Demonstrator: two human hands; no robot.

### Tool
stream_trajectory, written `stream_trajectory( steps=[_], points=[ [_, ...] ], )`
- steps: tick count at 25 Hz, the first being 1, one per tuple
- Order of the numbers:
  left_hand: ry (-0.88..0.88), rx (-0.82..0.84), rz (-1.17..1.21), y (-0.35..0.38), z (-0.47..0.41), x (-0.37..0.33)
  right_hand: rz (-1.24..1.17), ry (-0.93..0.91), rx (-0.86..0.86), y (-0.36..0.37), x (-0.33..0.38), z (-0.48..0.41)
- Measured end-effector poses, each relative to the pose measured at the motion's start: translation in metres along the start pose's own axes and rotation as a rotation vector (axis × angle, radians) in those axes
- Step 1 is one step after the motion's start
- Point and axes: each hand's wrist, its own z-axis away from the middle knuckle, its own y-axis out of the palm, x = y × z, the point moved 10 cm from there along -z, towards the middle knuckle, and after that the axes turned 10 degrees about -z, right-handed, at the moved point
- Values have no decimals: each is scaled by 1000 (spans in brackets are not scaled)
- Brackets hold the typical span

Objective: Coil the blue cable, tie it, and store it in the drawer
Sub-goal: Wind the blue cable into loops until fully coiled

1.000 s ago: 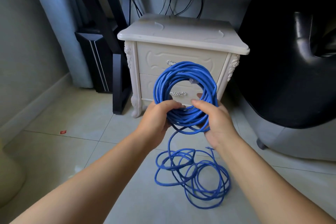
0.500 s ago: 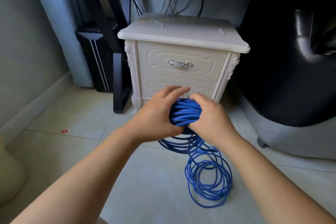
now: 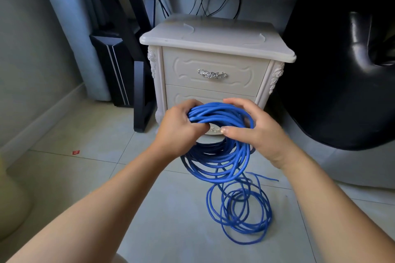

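Head view: both bare forearms reach forward over a pale tiled floor (image 3: 89, 177) toward a white nightstand (image 3: 215, 34). The left hand (image 3: 177, 128) grips the blue cable (image 3: 220, 113) at the left side of a gathered coil, its fingers curled tightly round the bundle of strands. The right hand (image 3: 256, 132) holds the coil's right side, its fingers arched over the top of the strands and its thumb lying underneath, pointing left, so the cable is pinched between them. The coil is held in the air just in front of the lower drawer (image 3: 190, 97), whose front it partly hides. Below the hands the coil sags in wide loops, and from it the cable runs down to a loose heap of loops (image 3: 241, 215) lying on the tiles between the forearms. The upper drawer (image 3: 213, 64), with its silver handle (image 3: 212, 74), is closed. A black chair (image 3: 342, 81) stands to the right of the nightstand, a black desk leg (image 3: 141, 100) and a dark computer tower (image 3: 115, 70) to its left. A small red scrap (image 3: 75, 152) lies on the floor at the left
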Motion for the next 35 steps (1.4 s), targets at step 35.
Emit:
stream_trajectory(
  steps=[35],
  points=[
    [-774,514,869,128,50,38,-881,269,-482,-27,-60,-1]
  ],
)
